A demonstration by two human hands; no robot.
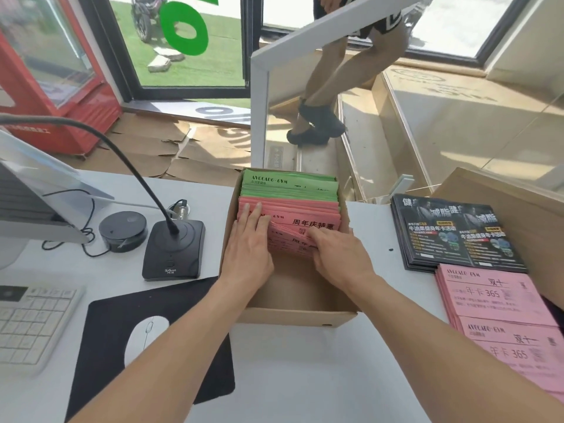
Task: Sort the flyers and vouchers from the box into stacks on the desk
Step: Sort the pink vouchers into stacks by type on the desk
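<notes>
While both our hands reach into the cardboard box (293, 314) at the middle of the desk (290, 377), clutter crowds either side. Toward the left edge sit a gooseneck microphone base (174, 248), a round black puck (123, 231), a white keyboard (30, 322) and a white mouse (146, 335) on a black mouse pad (100, 355); none of them lies between us and the box. Along the right edge we see a stack of dark flyers (454, 236), and nearer to us a stack of pink vouchers (500, 319) that overlaps the flyers' near edge.

Inside the box, green vouchers (290, 186) fill the far end and red vouchers (302, 222) stand packed just in front of them; the near half shows bare cardboard floor. Our left hand (248, 245) lies on the red bundle's left side, fingers (254, 213) nearly straight and pressing on the top edges. Our right hand (338, 254) curls round the bundle's near right part, fingertips tucked among the sheets, a few of which tilt toward us.
</notes>
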